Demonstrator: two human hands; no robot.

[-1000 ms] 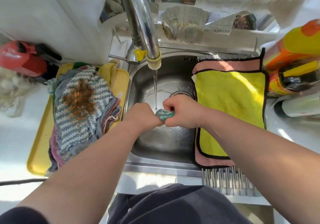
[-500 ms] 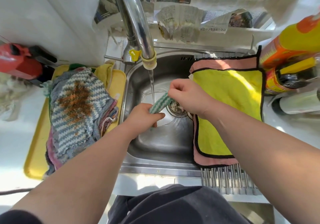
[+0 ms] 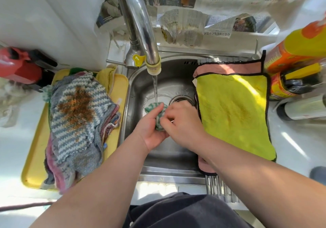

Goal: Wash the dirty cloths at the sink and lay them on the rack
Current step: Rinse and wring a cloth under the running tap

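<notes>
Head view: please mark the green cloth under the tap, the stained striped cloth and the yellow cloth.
green cloth [image 3: 151, 108], head view, its bunched upper end.
striped cloth [image 3: 77, 111], head view, middle of its brown stain.
yellow cloth [image 3: 232, 111], head view, middle of its flat face.

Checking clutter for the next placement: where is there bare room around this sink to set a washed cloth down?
Bare white counter lies left of the yellow tray and right of the yellow cloth, in front of the bottles. The sink floor near the front rim is open too. Crowded: the tray under the cloth pile, and the rack, mostly covered.
</notes>
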